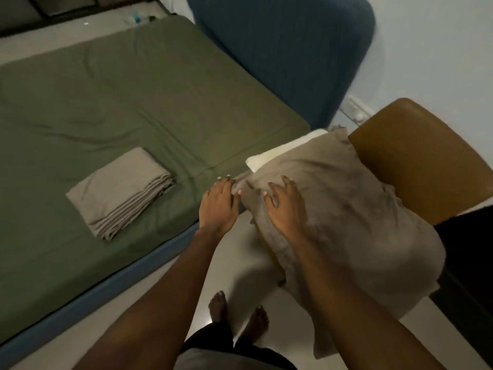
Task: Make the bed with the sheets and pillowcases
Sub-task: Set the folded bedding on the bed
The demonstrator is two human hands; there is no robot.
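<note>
Bed sheet [133,102], left and centre: olive cloth, matt, lightly creased.
Folded sheet [120,193], lower left, lying on it: taupe woven cloth, matt, soft layered edges.
Pillowcase [346,209], centre right: same taupe cloth, matt, heavily wrinkled.
Pillow [282,152], showing at its open end: white cloth, smooth.
Chair [426,161], right: tan, leather-like, smooth, low sheen.
Headboard [280,49], top centre: dark blue upholstery, matt, finely ribbed.
Floor [240,263], bottom centre: pale, hard, glossy, reflective.

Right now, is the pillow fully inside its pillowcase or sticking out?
Partly out. The white pillow sticks out past the mouth of the taupe pillowcase; the rest is covered.
</note>
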